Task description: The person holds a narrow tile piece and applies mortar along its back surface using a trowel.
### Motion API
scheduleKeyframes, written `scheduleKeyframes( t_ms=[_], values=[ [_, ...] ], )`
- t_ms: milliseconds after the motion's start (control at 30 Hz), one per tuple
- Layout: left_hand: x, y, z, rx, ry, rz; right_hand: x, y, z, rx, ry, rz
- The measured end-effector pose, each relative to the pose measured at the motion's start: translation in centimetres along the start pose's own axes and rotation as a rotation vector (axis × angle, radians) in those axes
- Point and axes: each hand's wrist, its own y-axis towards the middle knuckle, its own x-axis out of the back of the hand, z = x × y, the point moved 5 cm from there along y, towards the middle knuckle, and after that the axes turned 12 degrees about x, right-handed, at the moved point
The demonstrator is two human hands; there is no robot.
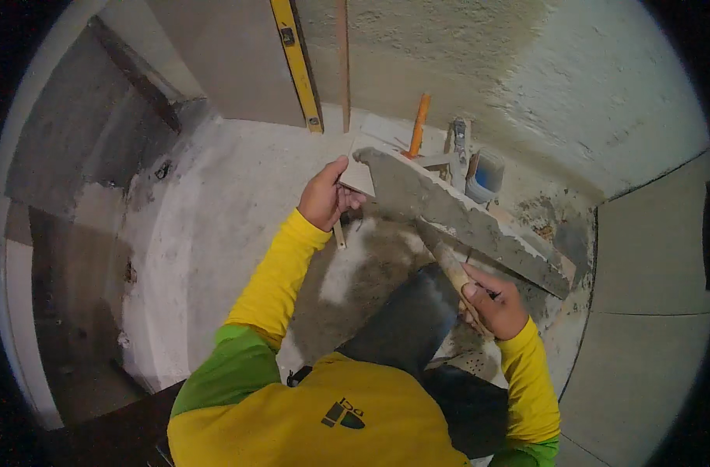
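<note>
A long narrow strip [464,214], apparently tile, is held up at a slant in front of me, with grey mortar spread over its upper face. My left hand [324,196] grips its left end, where a bare pale corner shows between thumb and fingers. In my right hand [495,302] is a trowel [450,265], its handle crusted with dried mortar. The fingers wrap round that handle, and the trowel's tip lies at the lower edge of the mortar coat. Part of the trowel's blade is hard to make out against the grey.
Against the back wall lean a yellow spirit level [296,66] and a thin wooden batten [345,70]. Behind the strip stand an orange-handled tool [419,124], a grey metal tool [459,144] and a container with blue inside [487,173]. Large tiles [650,257] cover the right wall.
</note>
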Motion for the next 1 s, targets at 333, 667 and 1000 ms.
scheduleKeyframes(
  t_ms=[333, 667, 1000],
  values=[
    [0.5, -0.2, 1.1, 0.057, 0.002, 0.012, 4.8, -2.4, -1.3, -0.268, -0.035, 0.087],
    [3.8, 1.4, 1.0, 0.074, -0.022, -0.079, 17.2, -20.0, -6.7, -0.394, 0.113, -0.586],
    [5.3, 3.0, 1.2, -0.075, 0.137, -0.115, 15.5, -25.5, -25.7, -0.967, -0.737, -0.246]
  ],
)
